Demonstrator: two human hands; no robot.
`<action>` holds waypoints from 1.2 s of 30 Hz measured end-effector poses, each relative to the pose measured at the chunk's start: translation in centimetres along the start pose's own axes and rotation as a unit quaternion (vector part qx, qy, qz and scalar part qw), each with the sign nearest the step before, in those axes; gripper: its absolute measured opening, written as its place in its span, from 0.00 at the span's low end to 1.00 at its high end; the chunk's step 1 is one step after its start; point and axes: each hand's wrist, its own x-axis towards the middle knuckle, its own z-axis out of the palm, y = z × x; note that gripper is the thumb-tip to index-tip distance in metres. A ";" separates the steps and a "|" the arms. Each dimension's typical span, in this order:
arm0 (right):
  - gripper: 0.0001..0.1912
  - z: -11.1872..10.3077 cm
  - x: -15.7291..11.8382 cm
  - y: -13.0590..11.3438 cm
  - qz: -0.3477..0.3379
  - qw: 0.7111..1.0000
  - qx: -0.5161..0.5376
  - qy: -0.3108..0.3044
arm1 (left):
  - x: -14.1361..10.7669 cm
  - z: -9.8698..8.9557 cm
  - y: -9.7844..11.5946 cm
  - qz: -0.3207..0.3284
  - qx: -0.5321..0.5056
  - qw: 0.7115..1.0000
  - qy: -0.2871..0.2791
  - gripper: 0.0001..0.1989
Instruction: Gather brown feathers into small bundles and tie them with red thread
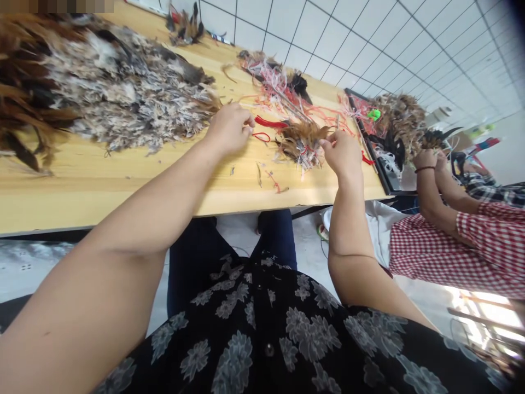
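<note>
My left hand (228, 129) is pinched closed over the wooden tabletop (123, 186), seemingly on a thin cord, though the fingers hide most of it. My right hand (342, 154) pinches the edge of a small bunch of brown feathers (301, 145) bound with pale strings. Between my hands lie a red cord loop (261, 137) and a red tassel (266, 121). A tangle of pink and white strings (274, 82) lies beyond them. A large grey-brown feather duster (127, 87) stretches along the table to the left.
A black-framed tray (367, 139) holding feathers stands at the table's far right. Beside it, a co-worker's hands (429, 162) and red gingham sleeves (479, 224) reach in. Small scraps and another feather clump (185, 27) lie on the table. White wall tiles rise behind it.
</note>
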 end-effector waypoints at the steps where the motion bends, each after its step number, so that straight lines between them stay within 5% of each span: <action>1: 0.10 -0.1 -0.2 -0.2 -0.009 1.000 0.005 0.009 | 0.0 -0.2 0.0 -0.006 0.000 1.000 0.002 0.04; 11: 0.11 3.2 -0.2 -2.6 -0.154 0.980 0.111 0.055 | -0.2 -1.9 2.1 -0.040 0.017 0.998 -0.034 0.12; 17: 0.05 7.2 0.7 -8.1 -0.264 0.927 0.264 0.027 | -0.5 -2.5 3.3 -0.035 0.073 0.996 -0.024 0.09; 22: 0.06 10.8 2.5 -13.2 -0.273 0.891 0.363 -0.009 | -0.4 -4.2 2.8 -0.075 0.087 0.993 0.039 0.09; 26: 0.05 13.0 3.6 -13.8 -0.177 0.882 0.437 -0.013 | -0.3 -5.9 2.5 -0.109 0.056 0.990 0.068 0.09; 29: 0.09 13.2 3.7 -13.0 -0.076 0.875 0.478 0.009 | -0.6 -6.0 3.4 -0.094 0.018 0.995 0.006 0.09; 31: 0.10 12.8 3.7 -12.5 -0.036 0.868 0.494 0.028 | -1.0 -5.5 4.5 -0.058 -0.009 0.995 -0.083 0.09; 36: 0.15 11.7 3.2 -12.4 -0.051 0.866 0.497 0.021 | -2.0 -4.6 7.1 0.046 0.000 0.958 -0.282 0.06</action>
